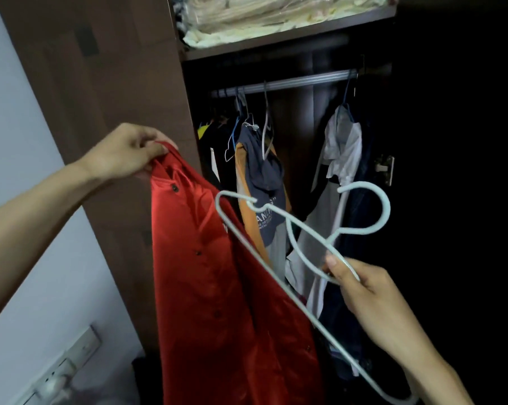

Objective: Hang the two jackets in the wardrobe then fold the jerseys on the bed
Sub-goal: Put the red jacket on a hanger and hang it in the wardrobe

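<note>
A shiny red jacket (217, 287) with dark snap buttons hangs in front of the open wardrobe. My left hand (124, 150) pinches it at the collar and holds it up. My right hand (361, 285) grips a pale wire hanger (276, 258) near its neck, with the hook pointing up and to the right. One arm of the hanger crosses in front of the jacket's right edge. The hanger is outside the jacket. The bed and the jerseys are out of view.
The wardrobe rail (290, 81) carries several hung garments: an orange and navy top (261, 182), a white shirt (340, 147) and an empty hanger (266, 133). A shelf above holds folded cream fabric (261, 19). The brown wardrobe side panel (106, 68) and a wall socket (60, 372) are to the left.
</note>
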The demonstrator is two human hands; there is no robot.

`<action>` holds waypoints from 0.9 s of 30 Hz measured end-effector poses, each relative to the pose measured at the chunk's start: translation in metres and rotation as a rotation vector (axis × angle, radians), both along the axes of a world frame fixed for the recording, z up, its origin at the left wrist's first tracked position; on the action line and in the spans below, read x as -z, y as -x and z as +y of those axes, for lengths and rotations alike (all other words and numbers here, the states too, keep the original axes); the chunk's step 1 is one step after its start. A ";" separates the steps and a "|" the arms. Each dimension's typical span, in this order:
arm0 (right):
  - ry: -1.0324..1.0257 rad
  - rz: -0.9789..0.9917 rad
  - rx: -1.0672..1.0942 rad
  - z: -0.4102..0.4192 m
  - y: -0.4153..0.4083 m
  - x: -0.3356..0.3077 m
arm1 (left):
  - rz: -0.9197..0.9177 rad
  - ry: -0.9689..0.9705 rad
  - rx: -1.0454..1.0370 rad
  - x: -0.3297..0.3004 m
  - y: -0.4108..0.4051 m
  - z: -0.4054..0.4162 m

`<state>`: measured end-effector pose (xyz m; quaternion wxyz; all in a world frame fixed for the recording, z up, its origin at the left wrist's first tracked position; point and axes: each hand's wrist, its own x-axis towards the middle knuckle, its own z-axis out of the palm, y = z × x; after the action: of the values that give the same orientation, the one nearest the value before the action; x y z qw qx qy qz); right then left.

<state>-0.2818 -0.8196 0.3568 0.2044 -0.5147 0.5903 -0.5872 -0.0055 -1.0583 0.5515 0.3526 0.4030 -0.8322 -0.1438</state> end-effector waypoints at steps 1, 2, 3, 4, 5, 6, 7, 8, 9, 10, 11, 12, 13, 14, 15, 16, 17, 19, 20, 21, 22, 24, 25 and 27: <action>-0.011 -0.044 -0.055 0.008 0.000 -0.001 | 0.037 -0.086 0.033 0.004 0.005 0.003; -0.021 -0.057 -0.083 0.016 0.000 -0.001 | 0.056 -0.143 0.065 0.008 0.009 0.005; -0.023 -0.051 -0.093 0.023 0.000 -0.002 | 0.062 -0.184 0.097 0.011 0.015 0.007; -0.021 -0.044 -0.099 0.029 -0.001 -0.002 | 0.057 -0.211 0.123 0.014 0.019 0.009; -0.017 -0.045 -0.099 0.032 -0.001 -0.002 | 0.042 -0.221 0.143 0.016 0.024 0.011; -0.009 -0.061 -0.091 0.036 -0.002 -0.003 | 0.020 -0.209 0.151 0.016 0.028 0.013; 0.006 -0.088 -0.082 0.039 -0.001 -0.004 | 0.001 -0.187 0.151 0.016 0.032 0.013; 0.020 -0.120 -0.070 0.043 0.000 -0.004 | -0.016 -0.165 0.149 0.016 0.036 0.013; 0.021 -0.144 -0.067 0.046 0.002 -0.004 | -0.029 -0.151 0.150 0.016 0.038 0.013; 0.003 -0.145 -0.068 0.050 0.002 -0.005 | -0.040 -0.147 0.153 0.017 0.040 0.015; -0.031 -0.104 -0.073 0.051 0.002 -0.005 | -0.047 -0.152 0.157 0.017 0.041 0.015; -0.078 -0.028 -0.076 0.051 0.001 -0.003 | -0.050 -0.163 0.164 0.018 0.043 0.016; -0.128 0.059 -0.071 0.048 -0.001 0.000 | -0.051 -0.175 0.175 0.019 0.045 0.019; -0.168 0.130 -0.038 0.044 -0.002 0.004 | -0.052 -0.186 0.190 0.020 0.048 0.022; -0.193 0.177 0.023 0.038 -0.004 0.007 | -0.050 -0.190 0.203 0.022 0.051 0.025; -0.208 0.208 0.094 0.033 -0.006 0.010 | -0.046 -0.187 0.214 0.025 0.055 0.028; -0.220 0.245 0.146 0.026 -0.010 0.011 | -0.041 -0.182 0.222 0.028 0.058 0.032; -0.252 0.339 0.176 0.013 -0.021 0.009 | -0.018 -0.196 0.239 0.035 0.065 0.040; -0.262 0.375 0.163 0.006 -0.028 0.007 | 0.002 -0.206 0.251 0.038 0.068 0.044; -0.268 0.406 0.140 -0.002 -0.035 0.005 | 0.021 -0.211 0.261 0.041 0.072 0.048; -0.263 0.432 0.119 -0.008 -0.043 0.002 | 0.041 -0.218 0.264 0.044 0.075 0.053; -0.256 0.465 0.078 -0.023 -0.054 -0.001 | 0.094 -0.244 0.260 0.049 0.078 0.059; -0.272 0.465 0.051 -0.033 -0.054 0.002 | 0.133 -0.257 0.261 0.051 0.078 0.062; -0.285 0.407 -0.028 -0.056 -0.049 0.011 | 0.206 -0.293 0.280 0.052 0.077 0.070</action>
<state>-0.2325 -0.8756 0.3453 0.1600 -0.5965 0.6890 -0.3793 -0.0823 -0.9878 0.4993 0.3502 0.3135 -0.8099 -0.3510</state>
